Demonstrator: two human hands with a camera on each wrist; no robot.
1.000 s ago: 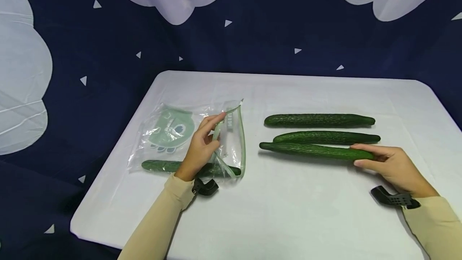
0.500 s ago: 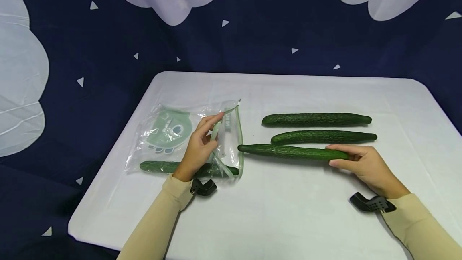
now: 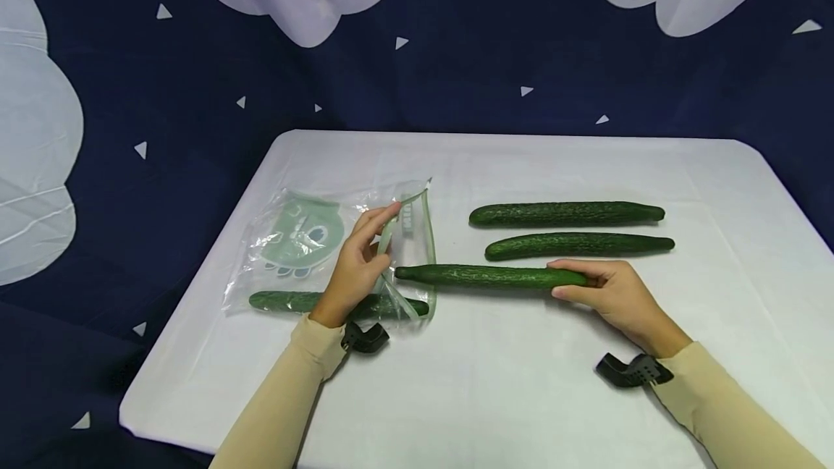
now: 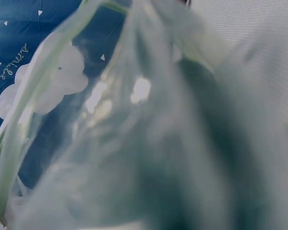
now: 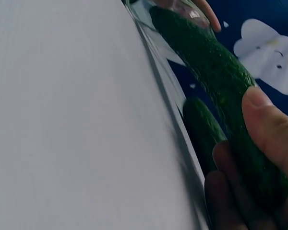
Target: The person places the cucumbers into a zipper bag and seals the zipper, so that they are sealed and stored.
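Note:
In the head view a clear zip bag (image 3: 260, 273) with a green monster print lies flat at the left of the table. My left hand (image 3: 355, 259) pinches the green-edged upper lip of its mouth and holds it raised. One cucumber (image 3: 280, 301) lies inside the bag along its near side, partly behind my wrist. My right hand (image 3: 615, 295) grips a second cucumber (image 3: 482, 276) by its right end, thumb on the near side. That cucumber's far tip reaches into the bag's mouth, close to my left fingers. Blurred bag film (image 4: 134, 158) fills most of the left wrist view.
Two more cucumbers, an upper one (image 3: 567, 214) and a lower one (image 3: 580, 245), lie side by side behind my right hand. A white cloth covers the table (image 3: 495, 396). Behind it hangs a dark blue curtain (image 3: 469, 42) with clouds and small triangles.
My right hand has carried its cucumber leftward, from beside the other two to the bag's mouth, where the tip now enters. My left hand keeps its hold on the bag's lip.

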